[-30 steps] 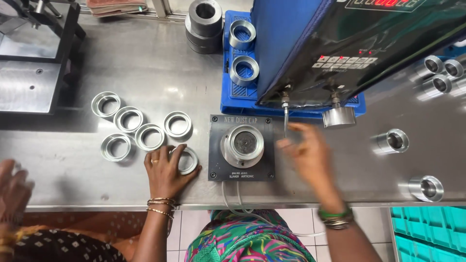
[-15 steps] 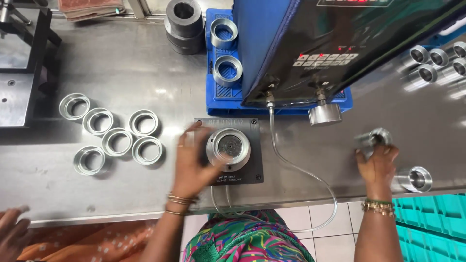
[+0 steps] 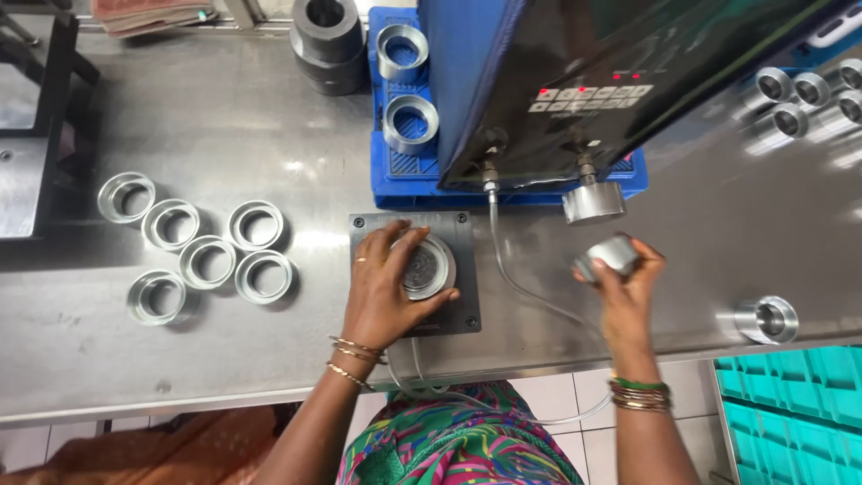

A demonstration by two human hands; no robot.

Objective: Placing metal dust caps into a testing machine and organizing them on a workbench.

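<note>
Head view: left hand (image 3: pixel 388 292) grips the ring (image 3: pixel 425 267) on the fixture plate (image 3: pixel 460 269) — seat it flat — while right hand (image 3: pixel 624 283) clasps a metal fitting (image 3: pixel 609 254).

Six metal rings (image 3: pixel 206 261) lie near the steel worktable's (image 3: pixel 224 126) left end. Two rings (image 3: pixel 411 122) sit in the blue tray (image 3: pixel 388 171). Four metal sleeves (image 3: pixel 802 99) cluster at the right back corner; one sleeve (image 3: pixel 766 320) stands near the front edge.
</note>
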